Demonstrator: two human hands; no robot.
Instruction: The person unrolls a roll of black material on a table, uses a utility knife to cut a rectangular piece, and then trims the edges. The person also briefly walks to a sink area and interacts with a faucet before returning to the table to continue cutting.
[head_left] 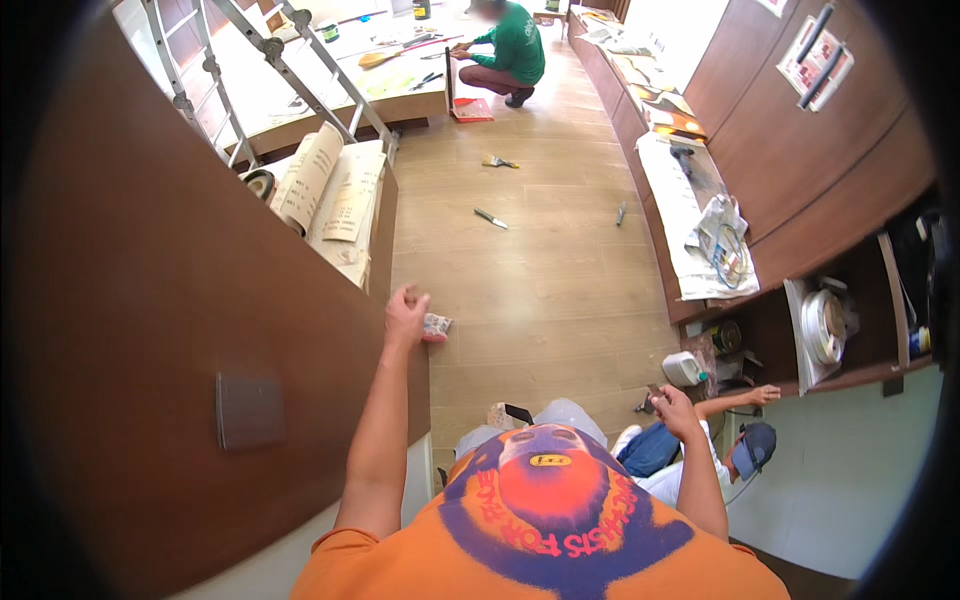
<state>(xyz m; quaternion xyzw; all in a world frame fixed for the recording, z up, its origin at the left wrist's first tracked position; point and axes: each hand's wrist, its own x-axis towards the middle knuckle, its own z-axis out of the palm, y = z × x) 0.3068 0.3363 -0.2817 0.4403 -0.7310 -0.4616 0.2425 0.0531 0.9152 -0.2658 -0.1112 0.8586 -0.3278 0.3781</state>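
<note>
Right beside the brown panel [150, 330], from where I stand, the person in the orange shirt [400, 548] has both forearms out over the floor. Nearer the body, the right hand [679, 412] pinches a small dark piece [655, 391] between thumb and fingers, the gap closed down on it; the piece pokes out ahead and a little left of the knuckles, too small for me to make out its long axis. Just right of that arm a co-worker in a white shirt [668, 486] sits low, one hand at the shelf edge.

Farther forward, the left hand [405, 318] hangs with its fingers loosely bent, and I can't tell whether they hold anything. A speckled, red-edged packet [437, 328] shows just to its right, a shade closer to the body than the fingertips, squarish, with no clear long axis; whether hand and packet touch, I can't say. The left hand is plainly the nearer one, the right being well apart across the floor.

Past the white jug [684, 369], a knife [490, 218] lies slanting, its blade end toward the person, then a brush [500, 162] lying crosswise, and finally a crouching co-worker in green [518, 45].
</note>
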